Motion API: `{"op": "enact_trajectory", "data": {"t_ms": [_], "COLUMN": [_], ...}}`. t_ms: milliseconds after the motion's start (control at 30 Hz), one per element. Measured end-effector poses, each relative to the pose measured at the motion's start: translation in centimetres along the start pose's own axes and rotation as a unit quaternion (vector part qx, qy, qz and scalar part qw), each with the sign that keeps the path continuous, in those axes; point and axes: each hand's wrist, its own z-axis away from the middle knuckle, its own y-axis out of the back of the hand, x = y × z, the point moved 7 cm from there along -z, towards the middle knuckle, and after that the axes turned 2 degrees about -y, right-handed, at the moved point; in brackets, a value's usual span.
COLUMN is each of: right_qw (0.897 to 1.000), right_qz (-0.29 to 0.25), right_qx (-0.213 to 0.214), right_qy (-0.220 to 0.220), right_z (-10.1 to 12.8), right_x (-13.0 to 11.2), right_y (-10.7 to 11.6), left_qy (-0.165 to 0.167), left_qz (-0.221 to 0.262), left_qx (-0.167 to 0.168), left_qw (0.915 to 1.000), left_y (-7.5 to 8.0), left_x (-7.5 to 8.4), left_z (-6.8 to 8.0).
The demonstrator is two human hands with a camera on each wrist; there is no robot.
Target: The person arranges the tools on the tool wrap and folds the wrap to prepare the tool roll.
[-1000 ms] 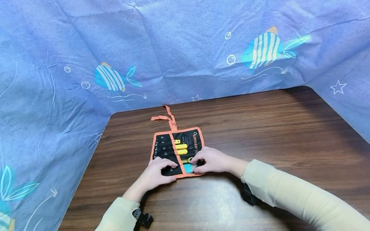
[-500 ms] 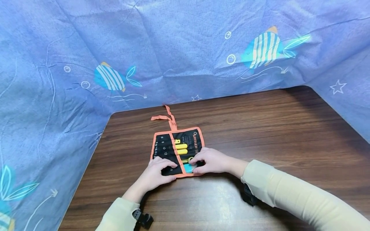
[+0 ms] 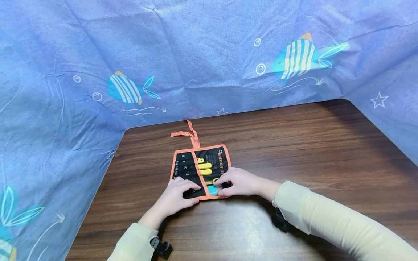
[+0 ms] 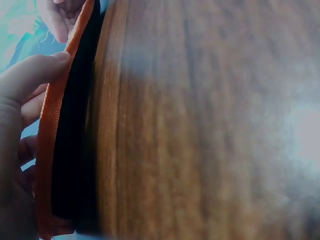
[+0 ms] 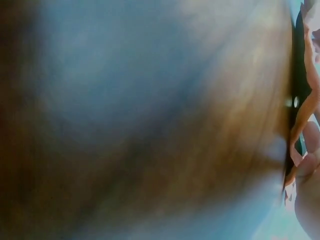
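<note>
A black tool pouch point(image 3: 215, 159) with orange trim lies unrolled on the wooden table point(image 3: 294, 145). Yellow tools point(image 3: 205, 166) sit in its pockets, and a cyan tool point(image 3: 213, 190) lies at its near edge. My left hand point(image 3: 177, 195) rests on the pouch's near left part. In the left wrist view its thumb point(image 4: 25, 80) and fingers pinch the orange edge point(image 4: 50, 150). My right hand point(image 3: 236, 181) lies on the near right part, fingers curled round the cyan tool. The right wrist view is blurred and shows only the pouch edge point(image 5: 300, 120).
An orange tie ribbon point(image 3: 191, 133) trails from the pouch's far edge. A blue cloth with fish prints point(image 3: 196, 54) hangs behind the table and along both sides. Bare wood stretches to the right of the pouch.
</note>
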Motion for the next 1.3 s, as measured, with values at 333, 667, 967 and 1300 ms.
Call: {"op": "enact_trajectory", "data": {"t_ms": [333, 667, 967, 1300], "right_qw": [1.0, 0.998, 0.991, 0.994], "right_qz": [-0.005, -0.009, 0.023, 0.05], "right_qx": [0.027, 0.063, 0.092, 0.085], "right_qy": [0.009, 0.028, 0.089, 0.056], "right_z": [-0.2, -0.2, -0.3, -0.4], "right_x": [-0.7, -1.6, -2.3, -2.0], "right_y": [1.1, 2.5, 2.5, 2.7], "left_qy": [-0.017, -0.023, -0.002, -0.011], "left_qz": [-0.027, -0.079, -0.076, -0.042], "left_qx": [0.057, 0.104, 0.116, 0.125], "left_qw": [0.9979, 0.9912, 0.9903, 0.9912], "left_y": [1.8, 3.2, 3.6, 3.5], "left_x": [0.4, 0.8, 0.6, 0.7], "left_z": [-0.6, -1.6, -2.3, -2.1]}}
